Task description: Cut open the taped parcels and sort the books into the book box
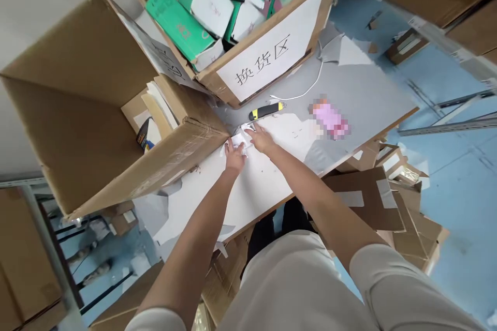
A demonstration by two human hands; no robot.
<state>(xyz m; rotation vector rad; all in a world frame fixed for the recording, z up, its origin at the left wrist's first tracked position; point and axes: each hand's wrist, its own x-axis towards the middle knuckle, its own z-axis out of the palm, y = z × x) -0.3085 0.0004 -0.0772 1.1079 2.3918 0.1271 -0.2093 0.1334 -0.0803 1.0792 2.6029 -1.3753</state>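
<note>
At the far left, around nine o'clock, a large empty-looking cardboard box (89,108) lies tipped on its side on the table (272,186), its open mouth toward the person; inside it some flat card pieces and a small dark packet (145,136) lean at the back. Just to the right, at about six o'clock from the box corner, the left hand (234,158) rests on the white table top; its fingers are curled down and pinch a small white piece of paper (239,140), which lies on the table close beside the box's edge. The right hand (262,139) is touching the same paper from the three o'clock side; its fingers are half bent and press on the paper's edge, but I cannot tell if it really grips it. At twelve o'clock from the hands lies a yellow and black utility knife (266,110), near but apart from them; behind it stands a second carton with a white label (267,62), full of green and white boxes (182,26). A white cable (310,88) runs at one o'clock; a blurred pink thing (330,119) lies at three o'clock, well apart.
</note>
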